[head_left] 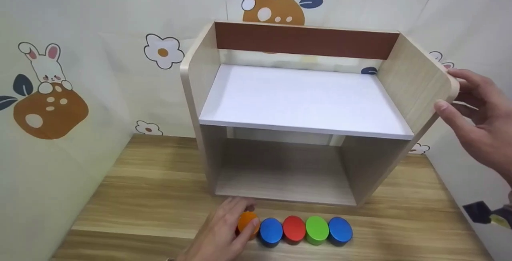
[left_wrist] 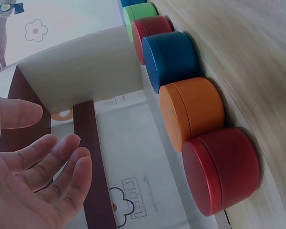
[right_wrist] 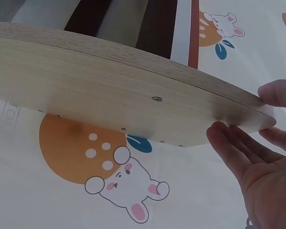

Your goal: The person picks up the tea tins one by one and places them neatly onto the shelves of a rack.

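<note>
Shelf (head_left: 304, 100) is pinched by the right hand (head_left: 484, 121); the left hand (head_left: 221, 229) curves loosely, empty. I count 1 shelf, 6 canisters (head_left: 294, 228).

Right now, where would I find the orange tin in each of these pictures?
Head: the orange tin is low, near the middle, partly hidden by the left hand.
Left wrist: right of centre, about mid-height, between a red tin and a blue tin.
Right wrist: not in it.
Shared landmark: the wooden shelf unit, part of which shows in all three views.
</note>
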Demonstrator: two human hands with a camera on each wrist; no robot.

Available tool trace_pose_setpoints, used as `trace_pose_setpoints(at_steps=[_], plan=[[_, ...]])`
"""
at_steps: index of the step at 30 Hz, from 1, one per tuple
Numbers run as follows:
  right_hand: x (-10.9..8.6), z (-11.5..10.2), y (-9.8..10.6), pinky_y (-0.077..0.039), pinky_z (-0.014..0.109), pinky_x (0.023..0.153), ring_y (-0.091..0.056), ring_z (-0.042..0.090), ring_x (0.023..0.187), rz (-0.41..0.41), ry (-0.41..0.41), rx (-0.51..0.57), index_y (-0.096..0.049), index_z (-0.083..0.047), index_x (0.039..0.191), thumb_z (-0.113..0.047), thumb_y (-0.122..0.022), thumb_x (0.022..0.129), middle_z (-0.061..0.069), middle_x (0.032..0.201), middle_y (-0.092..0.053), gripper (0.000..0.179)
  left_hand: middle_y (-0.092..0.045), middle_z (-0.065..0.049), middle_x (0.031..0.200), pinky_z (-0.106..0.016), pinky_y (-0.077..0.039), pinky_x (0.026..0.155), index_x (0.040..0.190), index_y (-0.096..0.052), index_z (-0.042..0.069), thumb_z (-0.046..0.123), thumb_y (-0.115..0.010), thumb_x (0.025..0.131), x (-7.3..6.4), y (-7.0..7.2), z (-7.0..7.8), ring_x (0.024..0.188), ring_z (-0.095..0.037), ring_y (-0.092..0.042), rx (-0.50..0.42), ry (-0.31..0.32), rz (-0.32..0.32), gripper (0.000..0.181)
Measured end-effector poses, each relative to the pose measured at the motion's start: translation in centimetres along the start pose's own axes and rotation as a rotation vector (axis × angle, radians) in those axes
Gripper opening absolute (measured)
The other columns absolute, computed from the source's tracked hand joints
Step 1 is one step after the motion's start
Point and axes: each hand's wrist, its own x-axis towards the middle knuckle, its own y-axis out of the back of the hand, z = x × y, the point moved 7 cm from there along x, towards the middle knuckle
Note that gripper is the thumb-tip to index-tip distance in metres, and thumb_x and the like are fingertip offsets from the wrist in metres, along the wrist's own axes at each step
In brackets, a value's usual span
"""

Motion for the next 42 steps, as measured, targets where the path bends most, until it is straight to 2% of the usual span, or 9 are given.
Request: trace_pose_setpoints(at_steps=[5, 11, 17, 23, 28, 32, 36, 42], plan=[[0.0, 0.2, 0.0, -0.045, 0.006, 0.087, -0.057, 0.002, 0.108, -0.004, -0.016, 0.015, -0.049, -0.009, 0.148, 0.01, -0.062, 0.093, -0.009, 0.128, -0.055, 0.06, -0.062, 0.006, 0.12, -0.042, -0.053, 0.091, 0.126, -0.061, 0.019, 0.042, -0.057, 0.103, -0.1, -0.2, -0.2, 0.102, -0.015, -0.056, -0.014, 0.035, -0.051, 0.033], [-0.1, 0.4, -0.1, -0.045, 0.007, 0.085, -0.056, 0.004, 0.108, -0.003, -0.045, 0.021, -0.049, -0.01, 0.148, 0.009, -0.062, 0.093, -0.008, 0.13, -0.053, 0.06, -0.064, 0.006, 0.117, -0.038, -0.054, 0.085, 0.123, -0.063, 0.018, 0.038, -0.058, 0.103, -0.3, -0.1, -0.2, 0.098, -0.013, -0.056, -0.017, 0.009, -0.026, 0.029], [-0.1, 0.3, 0.0, -0.047, 0.008, 0.083, -0.058, 0.008, 0.107, 0.025, -0.077, 0.059, -0.051, -0.006, 0.146, 0.012, -0.061, 0.091, -0.006, 0.129, -0.057, 0.058, -0.063, 0.005, 0.114, -0.035, -0.053, 0.084, 0.123, -0.062, 0.017, 0.043, -0.056, 0.103, -0.4, 0.0, -0.7, 0.095, -0.01, -0.054, -0.035, 0.057, -0.064, 0.033], [0.1, 0.4, 0.1, -0.049, 0.01, 0.084, -0.06, 0.01, 0.108, 0.058, -0.101, 0.094, -0.054, -0.002, 0.143, 0.014, -0.061, 0.09, -0.004, 0.13, -0.06, 0.056, -0.061, 0.008, 0.111, -0.031, -0.052, 0.079, 0.122, -0.062, 0.016, 0.043, -0.056, 0.103, -0.4, 0.0, -0.8, 0.092, -0.011, -0.053, -0.03, 0.057, -0.07, 0.034], [0.0, 0.9, 0.0, -0.05, 0.01, 0.084, -0.061, 0.01, 0.106, 0.068, -0.141, 0.115, -0.056, -0.003, 0.141, 0.013, -0.062, 0.09, -0.005, 0.123, -0.062, 0.054, -0.059, 0.01, 0.107, -0.03, -0.049, 0.076, 0.122, -0.062, 0.015, 0.045, -0.056, 0.103, -0.4, 0.0, -0.9, 0.089, -0.01, -0.052, -0.023, 0.075, -0.094, 0.035], [0.0, 1.1, 0.1, -0.049, 0.01, 0.083, -0.062, 0.007, 0.105, 0.073, -0.172, 0.111, -0.058, 0.0, 0.138, 0.01, -0.063, 0.091, -0.008, 0.119, -0.064, 0.048, -0.06, 0.01, 0.109, -0.032, -0.05, 0.078, 0.123, -0.062, 0.016, 0.045, -0.056, 0.103, -0.4, -0.1, -1.0, 0.091, -0.01, -0.052, -0.018, 0.085, -0.103, 0.036], [0.1, 1.4, 0.3, -0.048, 0.008, 0.082, -0.063, -0.002, 0.102, 0.082, -0.217, 0.085, -0.061, 0.001, 0.135, 0.003, -0.065, 0.094, -0.015, 0.114, -0.066, 0.041, -0.061, 0.008, 0.11, -0.033, -0.052, 0.079, 0.122, -0.063, 0.016, 0.043, -0.056, 0.103, -0.4, 0.0, -0.8, 0.091, -0.01, -0.053, 0.0, 0.062, -0.087, 0.034], [0.1, 1.7, 0.5, -0.047, 0.006, 0.079, -0.066, -0.011, 0.086, 0.09, -0.294, 0.039, -0.066, -0.004, 0.129, -0.009, -0.066, 0.097, -0.028, 0.1, -0.066, 0.032, -0.063, 0.005, 0.112, -0.036, -0.054, 0.082, 0.121, -0.063, 0.015, 0.04, -0.059, 0.103, -0.4, 0.0, -1.0, 0.093, -0.011, -0.054, 0.006, 0.051, -0.071, 0.032]])
